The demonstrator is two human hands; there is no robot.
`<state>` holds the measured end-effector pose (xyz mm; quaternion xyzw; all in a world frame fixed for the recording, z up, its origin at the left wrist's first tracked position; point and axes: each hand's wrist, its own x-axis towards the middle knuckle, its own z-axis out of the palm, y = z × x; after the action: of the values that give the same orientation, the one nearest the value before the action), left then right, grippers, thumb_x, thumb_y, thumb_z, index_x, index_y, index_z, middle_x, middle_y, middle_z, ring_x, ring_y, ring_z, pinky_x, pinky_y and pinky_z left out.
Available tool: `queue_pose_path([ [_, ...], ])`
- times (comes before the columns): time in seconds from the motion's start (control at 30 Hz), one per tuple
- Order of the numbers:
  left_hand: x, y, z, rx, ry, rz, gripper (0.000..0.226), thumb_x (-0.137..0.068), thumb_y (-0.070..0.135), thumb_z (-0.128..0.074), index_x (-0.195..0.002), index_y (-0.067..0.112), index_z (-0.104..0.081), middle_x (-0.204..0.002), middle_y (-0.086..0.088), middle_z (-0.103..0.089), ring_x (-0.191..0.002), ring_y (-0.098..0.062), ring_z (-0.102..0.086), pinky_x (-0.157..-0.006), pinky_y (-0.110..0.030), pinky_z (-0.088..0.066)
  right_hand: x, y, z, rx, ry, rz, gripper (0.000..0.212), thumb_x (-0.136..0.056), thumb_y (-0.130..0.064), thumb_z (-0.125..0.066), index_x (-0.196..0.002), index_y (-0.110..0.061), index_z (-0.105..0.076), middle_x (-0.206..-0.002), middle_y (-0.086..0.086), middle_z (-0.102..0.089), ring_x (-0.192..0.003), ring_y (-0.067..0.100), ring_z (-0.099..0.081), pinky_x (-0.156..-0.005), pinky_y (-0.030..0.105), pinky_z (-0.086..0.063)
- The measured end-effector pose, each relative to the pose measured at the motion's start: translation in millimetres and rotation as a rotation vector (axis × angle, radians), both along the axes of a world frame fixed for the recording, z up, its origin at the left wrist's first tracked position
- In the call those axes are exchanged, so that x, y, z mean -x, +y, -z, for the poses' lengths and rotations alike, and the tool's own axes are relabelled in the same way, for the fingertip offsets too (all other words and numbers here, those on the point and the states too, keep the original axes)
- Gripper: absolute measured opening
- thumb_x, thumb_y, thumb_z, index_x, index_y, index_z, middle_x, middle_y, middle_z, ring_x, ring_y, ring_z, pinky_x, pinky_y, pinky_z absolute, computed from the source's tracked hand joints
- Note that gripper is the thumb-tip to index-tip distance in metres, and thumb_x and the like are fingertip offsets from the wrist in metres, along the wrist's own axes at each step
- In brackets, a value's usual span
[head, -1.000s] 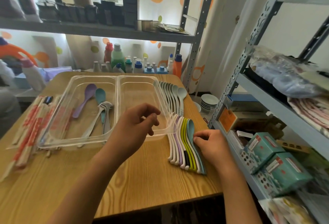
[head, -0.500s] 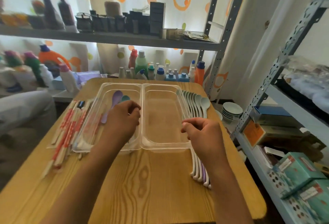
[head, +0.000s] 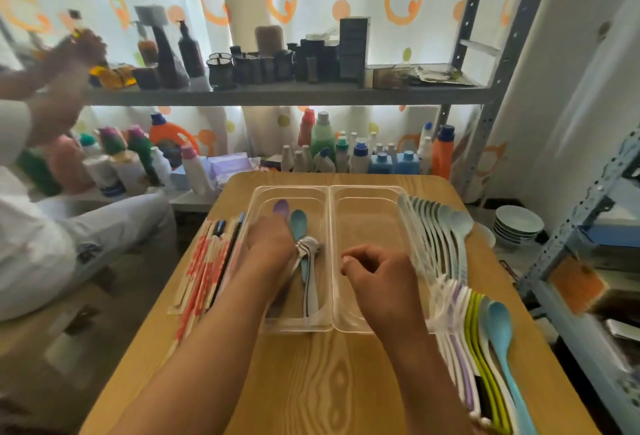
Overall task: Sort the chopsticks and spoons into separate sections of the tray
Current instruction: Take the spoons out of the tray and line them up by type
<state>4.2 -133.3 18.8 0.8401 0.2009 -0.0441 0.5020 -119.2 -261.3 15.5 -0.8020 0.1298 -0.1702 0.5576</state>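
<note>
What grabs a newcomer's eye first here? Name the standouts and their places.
The clear two-section tray at the table's centre, with the left hand inside its left section beside purple, teal and metal spoons. A fan of pastel spoons lies right of the tray, and red-printed wrapped chopsticks lie left. The right hand hovers, curled, over the bare right section.

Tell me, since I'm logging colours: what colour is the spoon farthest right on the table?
Light blue spoon, clearest in the head view.
</note>
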Motion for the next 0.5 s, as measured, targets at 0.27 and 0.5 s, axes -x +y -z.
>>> queue_pose_path([
  [0.27, -8, -4, 2, -0.456, -0.066, 0.190, 0.044, -0.103, 0.023, -0.035, -0.146, 0.015, -0.033, -0.131, -0.018, -0.052, -0.120, -0.034, -0.052, -0.097, -0.042, -0.043, -4, -7, -1, 0.002, 0.035, 0.003, 0.012, -0.090, -0.019, -0.067, -0.094, -0.026, -0.076, -0.078, -0.013, -0.072, -0.075, -0.004, -0.067, -0.069, 0.013, -0.053],
  [0.5, -20, 1, 8, -0.463, -0.028, 0.262, 0.050, -0.102, 0.048, -0.030, -0.118, 0.009, -0.057, -0.100, -0.013, -0.059, -0.093, -0.027, -0.056, -0.082, -0.037, -0.040, -5, -8, 0, -0.009, 0.045, 0.007, 0.011, -0.090, -0.018, -0.067, -0.092, -0.025, -0.076, -0.076, -0.012, -0.072, -0.071, -0.005, -0.066, -0.062, 0.009, -0.049],
])
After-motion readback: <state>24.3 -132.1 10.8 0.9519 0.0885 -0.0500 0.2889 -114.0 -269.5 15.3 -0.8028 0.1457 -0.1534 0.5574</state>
